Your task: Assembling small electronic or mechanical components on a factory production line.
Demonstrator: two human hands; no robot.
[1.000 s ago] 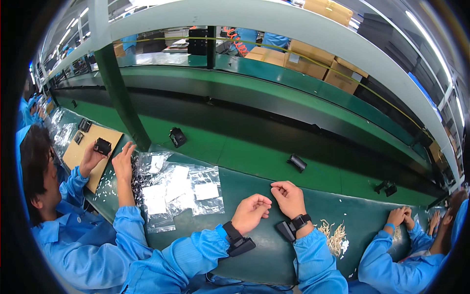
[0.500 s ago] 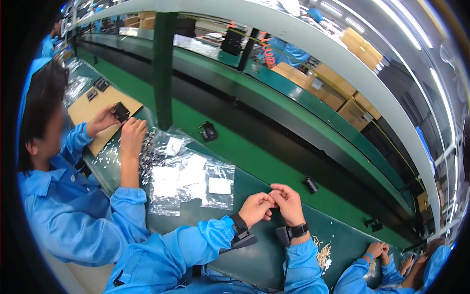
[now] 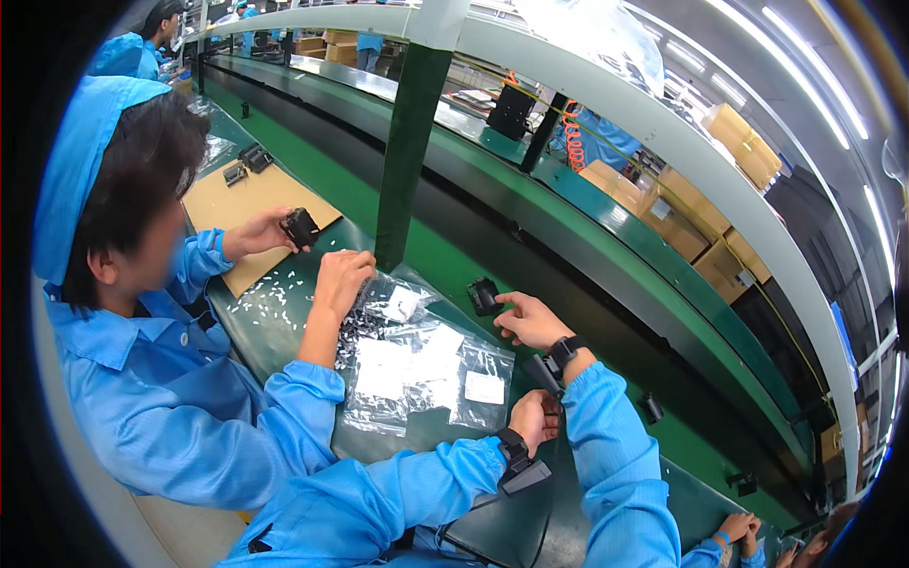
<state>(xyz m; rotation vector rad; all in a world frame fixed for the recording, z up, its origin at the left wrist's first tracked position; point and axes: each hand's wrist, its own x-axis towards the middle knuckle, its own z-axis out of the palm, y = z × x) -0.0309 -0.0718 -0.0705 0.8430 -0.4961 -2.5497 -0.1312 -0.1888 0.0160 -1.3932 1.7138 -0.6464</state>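
My right hand [image 3: 532, 322] is stretched out over the green belt, thumb and fingers apart. Its fingertips are right beside a small black part [image 3: 485, 296] lying on the belt; whether they touch it I cannot tell. Lower down, over the table edge, my left hand [image 3: 535, 419] has its fingers curled in, and what they hold, if anything, is hidden. Left of that hand, clear plastic bags [image 3: 431, 374] with white labels lie on the dark green table [image 3: 350, 443]. Each of my wrists wears a black strapped device.
At my left a co-worker in blue holds a black part [image 3: 300, 227] over a cardboard sheet [image 3: 317, 210] and scattered small white pieces [image 3: 270, 301]. A green post [image 3: 409, 151] rises beside the belt. More black parts [image 3: 651, 408] sit on the belt; another person's hands [image 3: 739, 527] show lower right.
My hands were together in front of me; now the right has reached forward and left to the black part, its fingers opened. The view has swung left, shifting the scene rightward.
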